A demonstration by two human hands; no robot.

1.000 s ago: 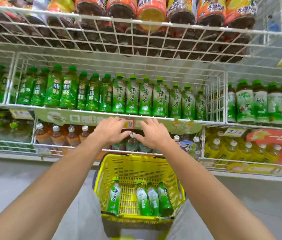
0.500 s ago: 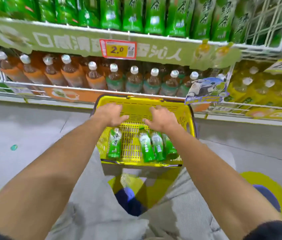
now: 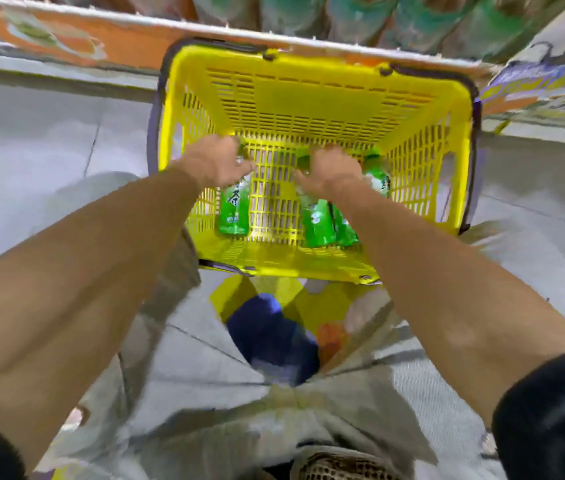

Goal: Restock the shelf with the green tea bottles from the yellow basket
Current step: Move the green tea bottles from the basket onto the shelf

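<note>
The yellow basket (image 3: 312, 95) stands on the floor in front of the shelf, with several green tea bottles lying in it. My left hand (image 3: 217, 164) is curled over the neck of the leftmost bottle (image 3: 234, 213). My right hand (image 3: 331, 169) is closed over the top of a middle bottle (image 3: 315, 221), which has another bottle close beside it. One more bottle (image 3: 378, 176) lies to the right of that hand. The picture is blurred, so the fingers' exact grip is hard to see.
The lowest shelf's front edge (image 3: 128, 39), with an orange strip, runs just behind the basket, and brown-tea bottles (image 3: 360, 15) stand above it. Grey floor (image 3: 42, 133) lies to the left and right. My knees in grey trousers (image 3: 177, 393) and a blue shoe (image 3: 267, 337) are below the basket.
My view tipped down from the green tea shelf to the basket. Both hands dropped from shelf height into the basket and closed on bottle tops.
</note>
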